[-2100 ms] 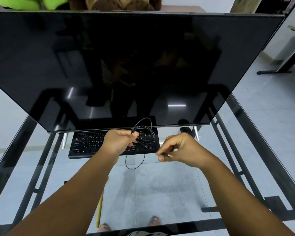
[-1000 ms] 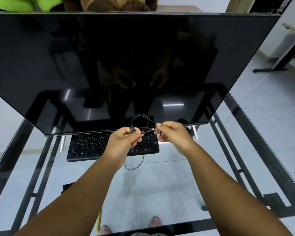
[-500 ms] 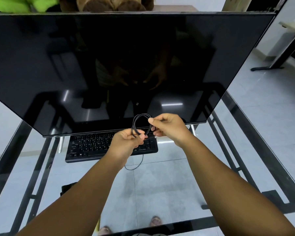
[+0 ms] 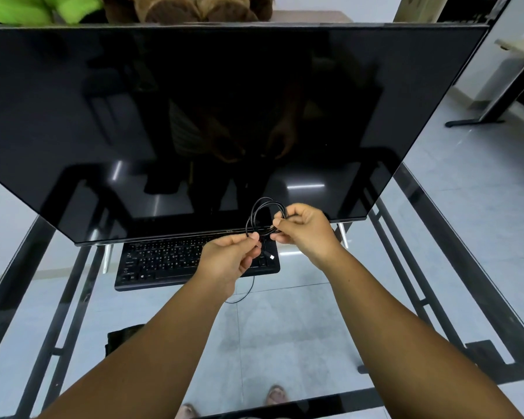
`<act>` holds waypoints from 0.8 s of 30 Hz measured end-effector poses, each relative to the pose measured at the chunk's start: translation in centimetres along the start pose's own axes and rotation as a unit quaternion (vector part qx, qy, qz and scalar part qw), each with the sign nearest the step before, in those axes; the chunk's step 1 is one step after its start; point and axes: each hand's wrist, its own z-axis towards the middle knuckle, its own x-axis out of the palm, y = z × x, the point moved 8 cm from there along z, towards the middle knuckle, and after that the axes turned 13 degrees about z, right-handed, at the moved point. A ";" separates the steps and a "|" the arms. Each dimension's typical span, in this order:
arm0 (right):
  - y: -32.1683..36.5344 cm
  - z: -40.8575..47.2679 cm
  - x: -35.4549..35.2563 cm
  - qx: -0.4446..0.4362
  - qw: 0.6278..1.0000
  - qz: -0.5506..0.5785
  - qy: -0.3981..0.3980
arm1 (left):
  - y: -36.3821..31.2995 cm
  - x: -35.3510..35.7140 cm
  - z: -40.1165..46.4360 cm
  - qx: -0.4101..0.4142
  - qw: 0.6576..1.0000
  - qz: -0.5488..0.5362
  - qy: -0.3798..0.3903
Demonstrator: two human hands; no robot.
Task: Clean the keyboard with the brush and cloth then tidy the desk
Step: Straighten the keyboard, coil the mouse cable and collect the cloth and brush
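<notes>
Both hands, left hand (image 4: 229,257) and right hand (image 4: 303,229), pinch the thin black coiled cable (image 4: 262,217) above the black keyboard (image 4: 164,264), and a slack pinch could let the loops spring apart.

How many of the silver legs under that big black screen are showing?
2. One thin silver metal leg stands on the glass desk left of the black keyboard; the other shows right of the right hand. More may be hidden.

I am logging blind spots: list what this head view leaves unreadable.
- Black keyboard: right end hidden behind left hand.
- Thin black coiled cable: gripped part covered by right hand.
- Key legends: too small.
- Green and brown plush toys: cut off by top edge.
</notes>
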 end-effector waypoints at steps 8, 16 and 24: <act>-1.4 -0.2 -0.6 0.019 0.999 0.029 0.003 | 0.1 -0.4 0.7 -0.031 0.999 -0.003 -0.042; -1.7 -0.2 -1.2 0.018 0.999 0.024 0.009 | 0.4 1.1 1.0 -0.075 0.997 -0.011 0.030; -1.9 -0.2 -1.1 0.025 0.999 0.002 0.043 | 0.7 1.7 1.3 -0.109 0.987 -0.022 0.114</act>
